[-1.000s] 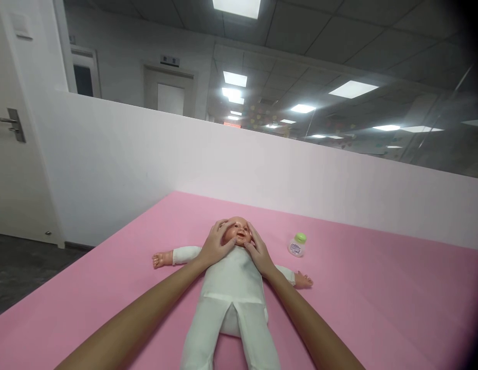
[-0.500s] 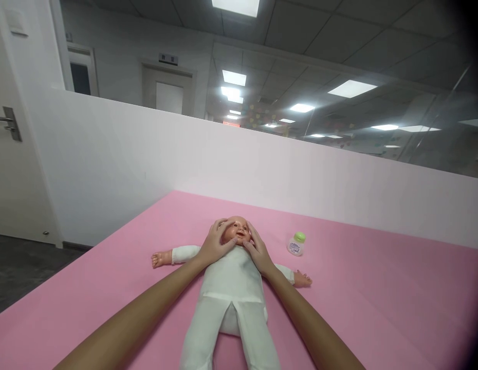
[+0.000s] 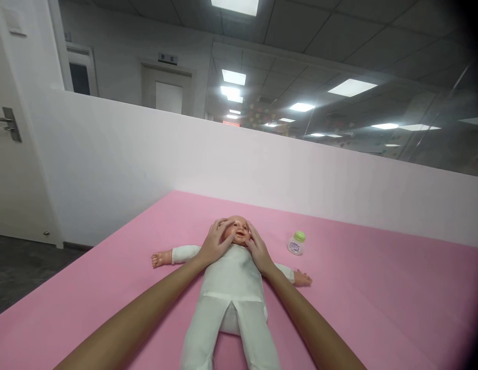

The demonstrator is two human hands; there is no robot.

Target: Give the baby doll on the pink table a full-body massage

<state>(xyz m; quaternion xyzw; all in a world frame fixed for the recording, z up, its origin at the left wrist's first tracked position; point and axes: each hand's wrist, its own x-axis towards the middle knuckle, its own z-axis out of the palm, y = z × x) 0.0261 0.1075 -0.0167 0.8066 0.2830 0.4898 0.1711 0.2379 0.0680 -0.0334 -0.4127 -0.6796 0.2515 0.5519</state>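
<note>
A baby doll [image 3: 233, 272] with a white cloth body lies on its back, its head away from me and its arms spread out sideways. My left hand [image 3: 216, 242] rests along the left side of the doll's head [image 3: 237, 224], fingers stretched out, thumb on the cheek near the mouth. Along the right side of the head lies my right hand [image 3: 259, 252], also with extended fingers and its thumb by the other cheek. Both palms are turned toward the face without closing round it. The doll's ears are hidden behind my hands.
A small clear bottle [image 3: 295, 246] with a green cap stands on the pink tabletop [image 3: 362, 288], right of the doll's head. A low white partition [image 3: 262, 164] borders the far side. At the left is a door [image 3: 15, 169] with a metal handle.
My thumbs have slid slightly outward and up over the doll's cheeks, away from each other. The other fingers, the doll and the bottle stay in place.
</note>
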